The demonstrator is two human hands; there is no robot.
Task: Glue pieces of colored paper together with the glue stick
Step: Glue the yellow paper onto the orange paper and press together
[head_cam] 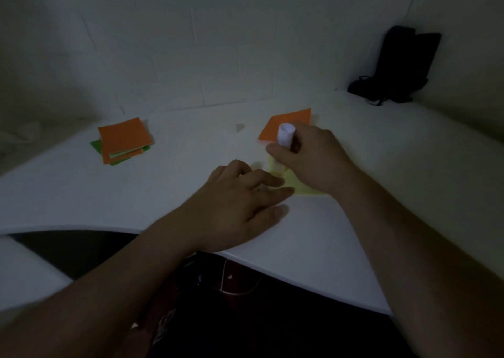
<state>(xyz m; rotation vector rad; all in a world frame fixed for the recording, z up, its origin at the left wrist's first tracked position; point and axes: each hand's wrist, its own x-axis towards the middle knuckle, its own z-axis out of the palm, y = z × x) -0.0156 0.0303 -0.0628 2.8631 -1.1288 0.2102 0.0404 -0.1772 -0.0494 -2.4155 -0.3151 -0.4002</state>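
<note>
The right hand [308,161] grips the glue stick [285,136] over a yellow paper [302,187] on the counter [381,194]; the left hand [240,202], fingers relaxed, pins its edge. If that hold is too light, the stick's drag could slide or crease the sheet.

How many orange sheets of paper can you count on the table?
3 visible: one beyond the right hand, at; one topping the stack on the left; another peeking out lower in it. More may be hidden there.
</note>
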